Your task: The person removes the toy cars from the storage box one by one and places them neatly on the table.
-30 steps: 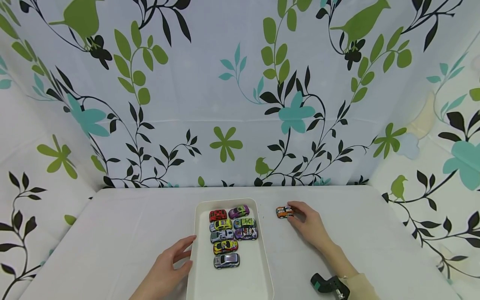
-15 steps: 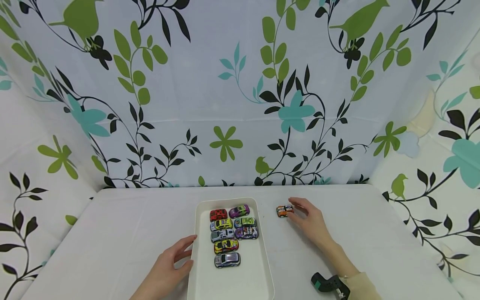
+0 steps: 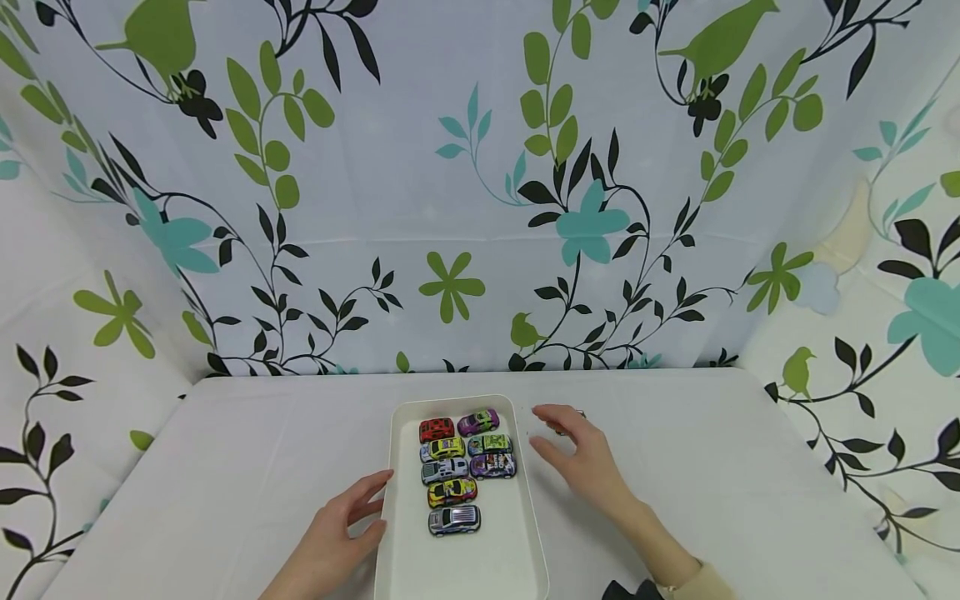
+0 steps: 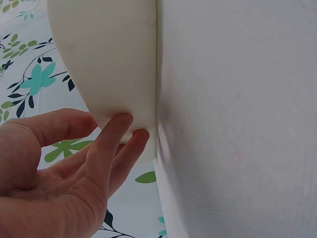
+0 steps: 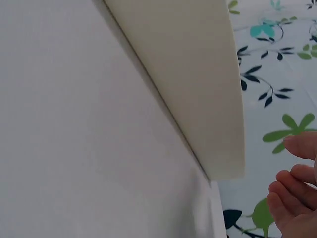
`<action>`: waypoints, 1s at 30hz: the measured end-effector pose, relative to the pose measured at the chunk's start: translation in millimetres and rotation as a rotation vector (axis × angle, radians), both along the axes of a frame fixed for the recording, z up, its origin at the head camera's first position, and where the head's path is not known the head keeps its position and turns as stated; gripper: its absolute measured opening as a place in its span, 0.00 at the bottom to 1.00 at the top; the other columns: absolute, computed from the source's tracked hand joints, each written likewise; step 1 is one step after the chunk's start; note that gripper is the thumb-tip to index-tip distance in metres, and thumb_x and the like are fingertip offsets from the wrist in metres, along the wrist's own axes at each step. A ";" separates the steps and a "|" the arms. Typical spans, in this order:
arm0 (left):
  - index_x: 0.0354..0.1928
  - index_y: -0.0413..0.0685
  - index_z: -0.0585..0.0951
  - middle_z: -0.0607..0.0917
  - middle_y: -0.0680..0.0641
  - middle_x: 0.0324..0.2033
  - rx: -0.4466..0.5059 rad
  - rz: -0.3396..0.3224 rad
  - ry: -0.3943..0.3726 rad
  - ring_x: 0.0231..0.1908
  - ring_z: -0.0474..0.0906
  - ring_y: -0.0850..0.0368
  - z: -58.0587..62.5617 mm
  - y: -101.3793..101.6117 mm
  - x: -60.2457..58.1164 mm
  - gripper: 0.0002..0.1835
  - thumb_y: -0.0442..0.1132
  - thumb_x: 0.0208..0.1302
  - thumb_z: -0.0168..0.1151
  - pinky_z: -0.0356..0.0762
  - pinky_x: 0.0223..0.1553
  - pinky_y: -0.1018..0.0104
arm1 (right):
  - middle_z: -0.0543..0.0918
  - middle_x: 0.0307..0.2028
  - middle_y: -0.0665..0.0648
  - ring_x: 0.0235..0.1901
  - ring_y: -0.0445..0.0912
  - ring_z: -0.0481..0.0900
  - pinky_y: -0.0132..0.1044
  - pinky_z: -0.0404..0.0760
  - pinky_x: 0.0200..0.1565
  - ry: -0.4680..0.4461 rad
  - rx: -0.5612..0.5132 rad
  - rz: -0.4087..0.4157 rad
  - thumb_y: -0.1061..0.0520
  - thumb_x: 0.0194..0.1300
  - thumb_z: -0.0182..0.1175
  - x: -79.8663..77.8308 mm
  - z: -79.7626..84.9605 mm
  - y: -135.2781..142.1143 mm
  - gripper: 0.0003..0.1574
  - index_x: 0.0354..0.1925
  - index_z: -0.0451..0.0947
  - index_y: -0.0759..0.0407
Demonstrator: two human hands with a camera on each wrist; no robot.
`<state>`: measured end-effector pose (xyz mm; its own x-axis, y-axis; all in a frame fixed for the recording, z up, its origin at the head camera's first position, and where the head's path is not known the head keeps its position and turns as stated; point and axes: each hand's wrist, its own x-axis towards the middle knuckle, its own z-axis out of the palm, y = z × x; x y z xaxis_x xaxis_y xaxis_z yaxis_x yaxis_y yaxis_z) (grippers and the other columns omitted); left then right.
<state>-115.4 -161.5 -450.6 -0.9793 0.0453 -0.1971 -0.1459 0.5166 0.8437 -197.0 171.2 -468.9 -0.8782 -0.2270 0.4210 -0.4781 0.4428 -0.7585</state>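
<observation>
A white tray [image 3: 536, 517] holds several toy cars in two columns; among them are a red car [image 3: 437, 430], a yellow-and-red car [image 3: 452, 492] and a silver car [image 3: 454, 520]. My left hand [image 3: 333, 533] rests its fingertips against the outside of the tray's left wall, plainly seen in the left wrist view. My right hand [image 3: 588, 467] hovers just off the tray's right rim, thumb and fingers apart, holding nothing. Most of an orange toy car [image 3: 581, 412] is hidden behind that hand, on the table. In the right wrist view, the right fingers [image 5: 290, 196] are loosely bent beside the tray's wall.
A white cloth covers the table [image 3: 285, 450]. Behind it and at both sides hangs a curtain [image 3: 480, 208] patterned with leaves, flowers and birds. A black device [image 3: 633, 590] shows at my right wrist by the bottom edge.
My right hand has moved left from the orange toy car to near the tray's rim, now covering most of that car. My left hand and the cars in the tray stay put.
</observation>
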 end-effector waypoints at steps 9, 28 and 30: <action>0.69 0.46 0.71 0.74 0.38 0.67 0.007 0.000 -0.003 0.57 0.80 0.40 0.0 -0.7 -0.3 0.32 0.29 0.62 0.65 0.83 0.51 0.45 | 0.83 0.55 0.56 0.55 0.50 0.81 0.41 0.80 0.60 0.033 0.026 0.176 0.57 0.63 0.69 30.8 5.2 -37.8 0.25 0.59 0.78 0.53; 0.70 0.45 0.69 0.73 0.37 0.68 0.066 -0.029 -0.004 0.58 0.79 0.39 0.0 -3.9 -1.3 0.34 0.29 0.61 0.66 0.81 0.54 0.42 | 0.83 0.53 0.50 0.54 0.45 0.81 0.39 0.80 0.59 0.077 0.350 0.260 0.57 0.59 0.72 57.0 -6.0 -63.1 0.23 0.53 0.82 0.57; 0.71 0.44 0.68 0.73 0.37 0.68 0.072 -0.044 0.010 0.58 0.79 0.38 0.0 -5.6 -0.7 0.34 0.29 0.62 0.65 0.80 0.55 0.41 | 0.83 0.52 0.49 0.54 0.44 0.81 0.38 0.81 0.58 0.093 0.374 0.256 0.56 0.59 0.72 57.7 -6.4 -64.4 0.22 0.53 0.82 0.56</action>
<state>-116.0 -167.1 -450.6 -0.9780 0.1018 -0.1821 -0.1160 0.4601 0.8802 -139.2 106.8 -475.3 -0.7364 -0.5832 0.3429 -0.6662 0.5368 -0.5178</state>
